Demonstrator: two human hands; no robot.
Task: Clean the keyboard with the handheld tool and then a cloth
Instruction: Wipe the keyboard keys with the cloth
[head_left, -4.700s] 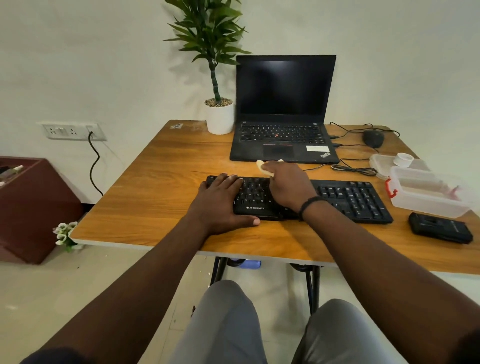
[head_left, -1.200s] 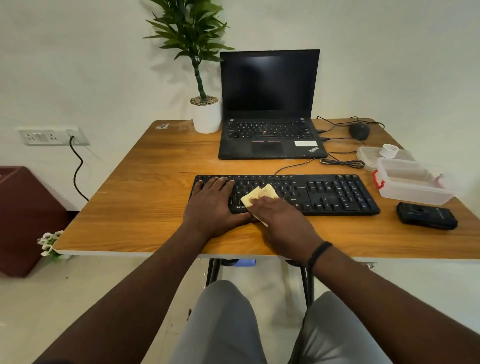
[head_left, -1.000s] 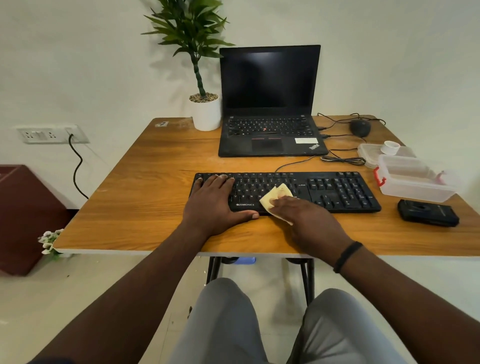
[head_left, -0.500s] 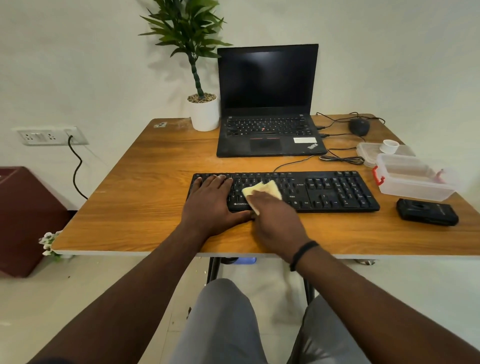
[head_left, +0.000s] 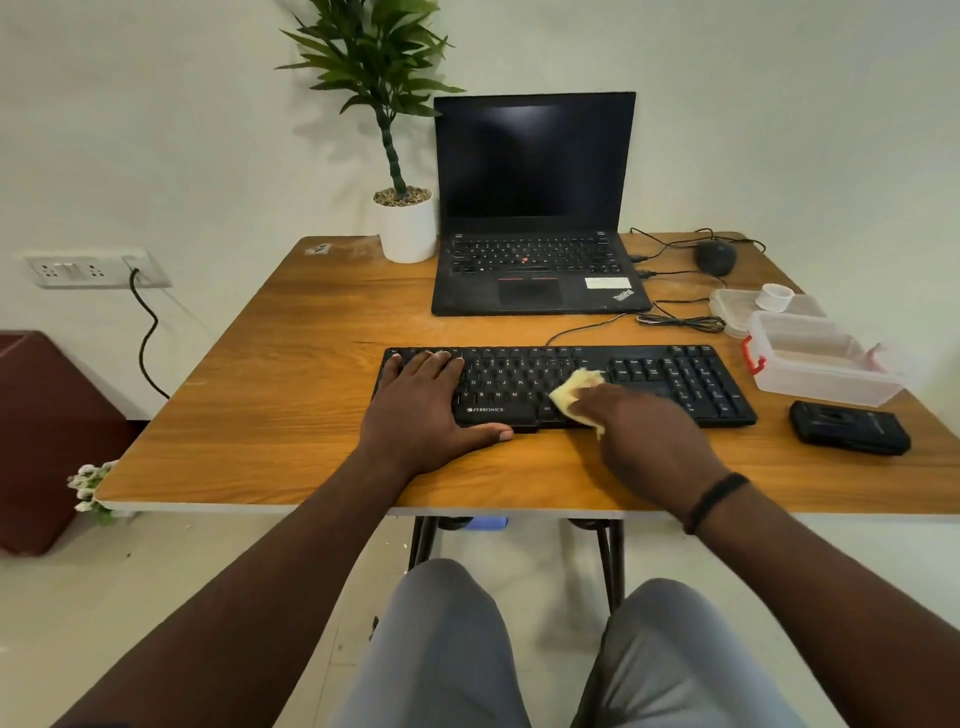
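Note:
A black keyboard (head_left: 670, 376) lies across the middle of the wooden desk (head_left: 291, 364). My left hand (head_left: 423, 402) lies flat on its left end, fingers straight and thumb along the front edge. My right hand (head_left: 644, 423) presses a small pale yellow cloth (head_left: 574, 389) onto the keys near the keyboard's middle; the cloth shows ahead of the fingers and below the palm. A black handheld device (head_left: 849, 428) lies on the desk right of the keyboard.
An open black laptop (head_left: 535, 208) stands behind the keyboard, with a potted plant (head_left: 402, 223) to its left. A mouse (head_left: 716, 257), cables, a clear plastic box (head_left: 823, 358) and its lid (head_left: 737, 304) sit at the right.
My right hand has slid the cloth rightwards along the keys, after a swing right and back left over the last second. My left hand stays on the keyboard's left end.

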